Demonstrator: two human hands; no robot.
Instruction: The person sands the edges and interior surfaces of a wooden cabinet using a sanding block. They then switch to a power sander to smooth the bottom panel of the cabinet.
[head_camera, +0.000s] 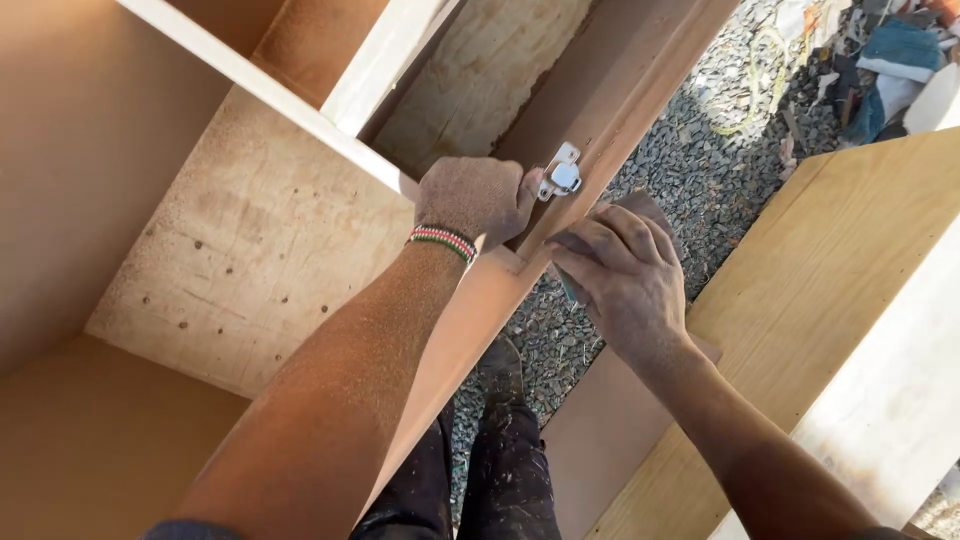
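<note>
We look down into an open wooden cabinet (250, 230) lying on a gravel ground (700, 160), and our two hands meet at the upper stretch of its side panel (610, 90) — the tall board that runs from the bottom centre of the view up toward the top right. Our left hand (475, 198), with a beaded red, white and green bracelet (443, 240) at the wrist, is closed loosely inside the cabinet, its thumb pressed against a small metal hinge plate (563, 175) that sits on the inner face of that panel, just below the panel's top stretch. Our right hand (620, 275) is on the outer side of the same panel, fingers curled narrowly around a slim tool (568, 288) whose dark greenish handle only just shows beneath the fingers; we cannot tell what kind of tool it is, nor whether its tip touches the hinge plate. The two hands are near each other, with the panel's edge between them. A shelf divider (270, 90) crosses the cabinet at the upper left. Beside the cabinet on the right lies a loose plywood board (830, 270), and our dark, paint-speckled trousers (500, 460) show at the bottom between panel and board.
</note>
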